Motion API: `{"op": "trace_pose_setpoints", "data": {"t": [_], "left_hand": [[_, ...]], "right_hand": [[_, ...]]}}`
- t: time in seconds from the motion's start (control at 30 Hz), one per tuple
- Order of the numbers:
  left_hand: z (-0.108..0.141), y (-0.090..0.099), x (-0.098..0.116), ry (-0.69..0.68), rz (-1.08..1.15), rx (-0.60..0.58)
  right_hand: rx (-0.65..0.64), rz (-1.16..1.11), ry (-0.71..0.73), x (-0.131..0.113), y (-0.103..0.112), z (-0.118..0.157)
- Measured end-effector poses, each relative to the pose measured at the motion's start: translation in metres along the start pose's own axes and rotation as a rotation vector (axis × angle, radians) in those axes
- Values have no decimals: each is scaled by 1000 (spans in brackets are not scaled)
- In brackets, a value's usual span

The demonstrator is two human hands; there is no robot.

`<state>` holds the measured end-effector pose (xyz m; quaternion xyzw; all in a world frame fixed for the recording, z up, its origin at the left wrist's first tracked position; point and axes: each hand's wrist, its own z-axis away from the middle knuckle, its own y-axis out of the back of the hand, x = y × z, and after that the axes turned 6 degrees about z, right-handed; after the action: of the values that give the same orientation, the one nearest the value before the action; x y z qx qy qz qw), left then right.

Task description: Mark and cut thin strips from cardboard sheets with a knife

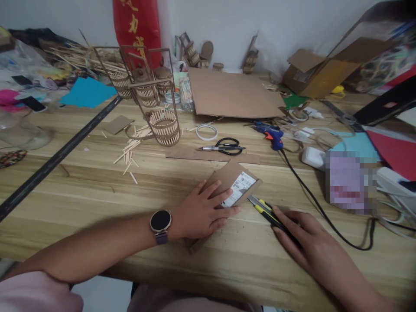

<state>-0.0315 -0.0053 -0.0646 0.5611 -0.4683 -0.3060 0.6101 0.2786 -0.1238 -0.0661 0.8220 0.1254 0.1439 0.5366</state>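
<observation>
My left hand (203, 211) lies flat with fingers spread on a piece of brown cardboard (232, 171), pressing it against the wooden table. A white printed label (239, 189) shows on the cardboard, partly under my fingertips. In my right hand (302, 234) is a yellow and black utility knife (264, 211), its blade out and pointing up and left. The blade's tip is close to the cardboard's right edge; whether they touch I cannot tell. A narrow cardboard strip (212, 154) lies beyond, with black-handled scissors (230, 146) and a pen on it.
Small stick baskets with tall handles (164, 126) stand at the back left, near loose wooden sticks (131, 149). A large cardboard sheet (237, 93) lies at the back. To the right are a blue glue gun (275, 138), its black cord (305, 188) and an open carton (320, 71).
</observation>
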Motion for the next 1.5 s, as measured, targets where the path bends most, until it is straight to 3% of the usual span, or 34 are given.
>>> {"op": "trace_pose_setpoints", "data": {"t": [0.97,1.2,1.33,1.4,1.5], "left_hand": [[1,-7,-1,14,-32,95],[8,-11,21,167,-40,103],[5,2,25,252,15,19],[-8,13,12,200,40,-30],[-35,26,-17,-84,61,-113]], "right_hand": [[18,85,50,-25,9,-1],[12,-23,29,-9,-3,-13],[-30,-134,35,6,-9,-20],[-56,-134,41,10,-12,-22],[-72,-110,50,13,-15,-23]]}}
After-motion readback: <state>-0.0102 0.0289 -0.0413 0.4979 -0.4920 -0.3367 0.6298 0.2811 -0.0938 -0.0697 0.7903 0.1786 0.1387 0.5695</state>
